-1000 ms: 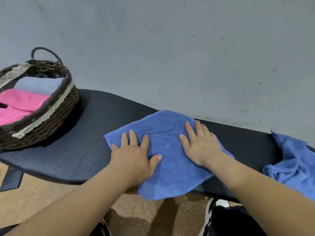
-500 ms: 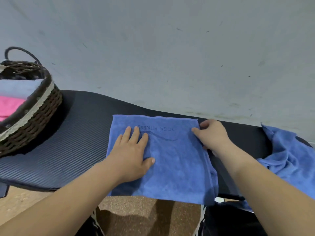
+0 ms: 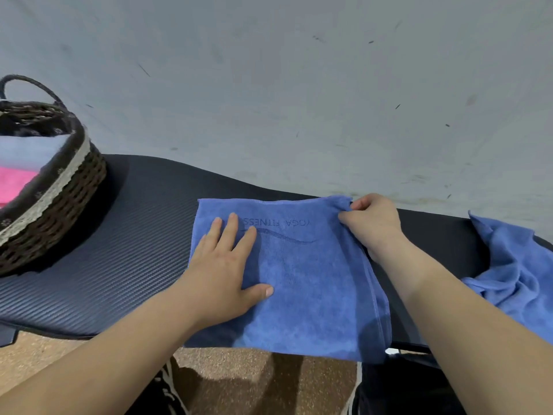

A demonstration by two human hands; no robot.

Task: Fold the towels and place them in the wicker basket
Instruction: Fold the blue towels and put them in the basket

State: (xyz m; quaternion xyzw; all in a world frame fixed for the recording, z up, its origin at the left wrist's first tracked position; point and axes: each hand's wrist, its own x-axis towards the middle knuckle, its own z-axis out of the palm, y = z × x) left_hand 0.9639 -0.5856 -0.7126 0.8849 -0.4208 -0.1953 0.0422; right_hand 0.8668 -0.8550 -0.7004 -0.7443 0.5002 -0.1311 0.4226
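Note:
A blue towel (image 3: 308, 283) with dark lettering lies flat on the black ribbed bench (image 3: 125, 244), its near edge hanging over the front. My left hand (image 3: 224, 265) presses flat on the towel's left half, fingers straight. My right hand (image 3: 371, 223) pinches the towel's far right corner, fingers curled round the fabric. The brown wicker basket (image 3: 59, 199) stands at the far left of the bench, holding a pale blue and a pink folded towel.
A crumpled blue towel (image 3: 514, 271) lies at the bench's right end. A grey wall (image 3: 299, 100) rises right behind the bench. Brown floor (image 3: 239, 375) and shoes show below the front edge.
The towel was turned square to the bench edge. My right hand went from lying flat on it to pinching its far right corner. My left hand stayed pressed on the left half.

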